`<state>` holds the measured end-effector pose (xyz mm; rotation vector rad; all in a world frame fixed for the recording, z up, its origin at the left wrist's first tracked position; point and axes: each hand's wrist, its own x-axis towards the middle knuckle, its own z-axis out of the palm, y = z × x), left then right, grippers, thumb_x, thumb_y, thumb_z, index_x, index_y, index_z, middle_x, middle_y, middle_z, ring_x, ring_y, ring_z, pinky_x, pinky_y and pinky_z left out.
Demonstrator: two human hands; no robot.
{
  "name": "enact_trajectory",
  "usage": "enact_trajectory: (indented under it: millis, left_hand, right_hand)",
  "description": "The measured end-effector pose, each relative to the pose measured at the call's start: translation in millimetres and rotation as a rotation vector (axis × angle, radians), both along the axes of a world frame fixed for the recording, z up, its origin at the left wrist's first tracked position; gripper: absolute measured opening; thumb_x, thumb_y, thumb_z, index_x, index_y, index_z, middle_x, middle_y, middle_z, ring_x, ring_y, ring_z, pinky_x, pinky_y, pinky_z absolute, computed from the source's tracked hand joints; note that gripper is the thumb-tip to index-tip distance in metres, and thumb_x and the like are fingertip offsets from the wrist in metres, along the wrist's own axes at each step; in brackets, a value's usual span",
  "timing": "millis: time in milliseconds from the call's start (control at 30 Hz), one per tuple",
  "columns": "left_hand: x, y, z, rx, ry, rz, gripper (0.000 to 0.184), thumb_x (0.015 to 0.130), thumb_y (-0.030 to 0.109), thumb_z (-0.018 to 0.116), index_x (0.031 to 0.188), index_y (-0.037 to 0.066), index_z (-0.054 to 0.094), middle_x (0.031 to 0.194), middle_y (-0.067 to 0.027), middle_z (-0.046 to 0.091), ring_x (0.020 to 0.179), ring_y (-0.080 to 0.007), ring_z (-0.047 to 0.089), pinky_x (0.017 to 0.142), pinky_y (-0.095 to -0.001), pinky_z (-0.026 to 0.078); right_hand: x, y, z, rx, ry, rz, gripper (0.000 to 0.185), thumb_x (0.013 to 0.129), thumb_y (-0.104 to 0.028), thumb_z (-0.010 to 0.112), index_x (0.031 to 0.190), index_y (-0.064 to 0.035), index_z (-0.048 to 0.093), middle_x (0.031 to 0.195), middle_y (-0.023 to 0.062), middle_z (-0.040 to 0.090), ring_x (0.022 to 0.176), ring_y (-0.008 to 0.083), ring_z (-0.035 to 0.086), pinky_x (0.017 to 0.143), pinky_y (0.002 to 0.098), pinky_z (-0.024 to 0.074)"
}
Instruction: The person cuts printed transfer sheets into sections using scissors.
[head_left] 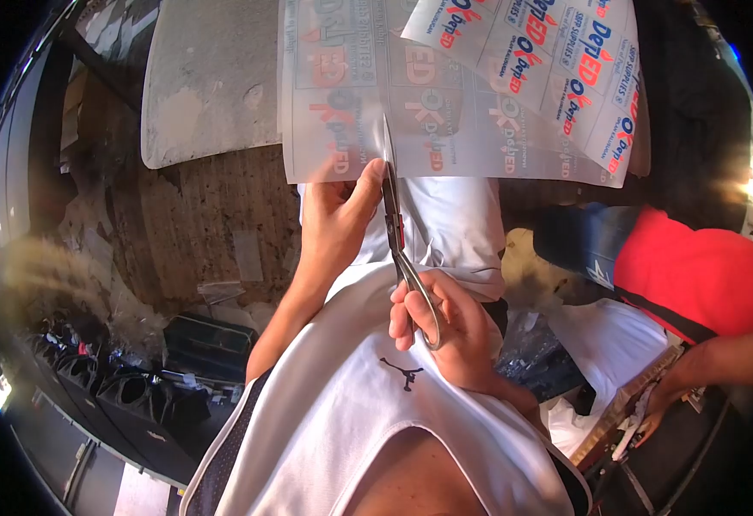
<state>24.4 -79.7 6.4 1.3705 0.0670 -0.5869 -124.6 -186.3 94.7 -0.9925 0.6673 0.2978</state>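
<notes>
A translucent printed sheet (454,142) with red and blue lettering lies across the far side in front of me. Its right part is folded over, so the lettering there shows bright. My right hand (461,331) is closed around the handles of long metal scissors (394,225). The scissors point away from me, with their blades at the sheet's near edge and the tip over the sheet. My left hand (339,211) pinches that near edge just left of the blades, thumb on top. Its other fingers are mostly hidden under the sheet.
A worn pale board (213,86) extends left of the sheet. Another person in red (690,271) sits close on the right, a hand (651,413) low by a wooden edge. Dark bins (136,400) and a black case (209,344) stand at lower left.
</notes>
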Motion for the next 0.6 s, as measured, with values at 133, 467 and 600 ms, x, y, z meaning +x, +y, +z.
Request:
enact_trajectory:
  millis: [133,467,600]
  left_hand:
    - [-2.1,-1.1,2.1,0.044,-0.011,0.005,0.026,0.104,0.021,0.068,0.092,-0.001,0.067,0.065,0.0047,0.054,0.056,-0.0033,0.042,0.049,-0.0259,0.030]
    - [-0.3,1.9,3.8,-0.009,0.002,-0.024,0.028,0.106,0.023,0.067,0.092,-0.002,0.067,0.067,0.0039,0.055,0.059,-0.0038,0.043,0.051,-0.0253,0.031]
    - [-2.0,3.1,6.7,0.046,0.009,-0.014,0.028,0.106,0.023,0.067,0.093,-0.002,0.066,0.069,0.0032,0.056,0.061,-0.0042,0.045,0.053,-0.0250,0.032]
  right_hand:
    - [1.3,1.1,0.2,-0.046,0.016,0.013,0.024,0.109,-0.024,0.061,0.112,0.0000,0.061,0.082,0.0062,0.065,0.071,0.0097,0.060,0.064,0.0243,0.0494]
    - [17.7,-4.5,-4.6,-0.042,-0.019,0.029,0.027,0.111,-0.028,0.058,0.111,-0.0008,0.061,0.083,0.0049,0.064,0.074,0.0091,0.060,0.065,0.0242,0.0499]
    - [25.7,-6.2,-1.7,-0.040,0.000,0.036,0.029,0.111,-0.029,0.056,0.112,-0.0007,0.060,0.084,0.0048,0.064,0.076,0.0089,0.059,0.068,0.0246,0.0496]
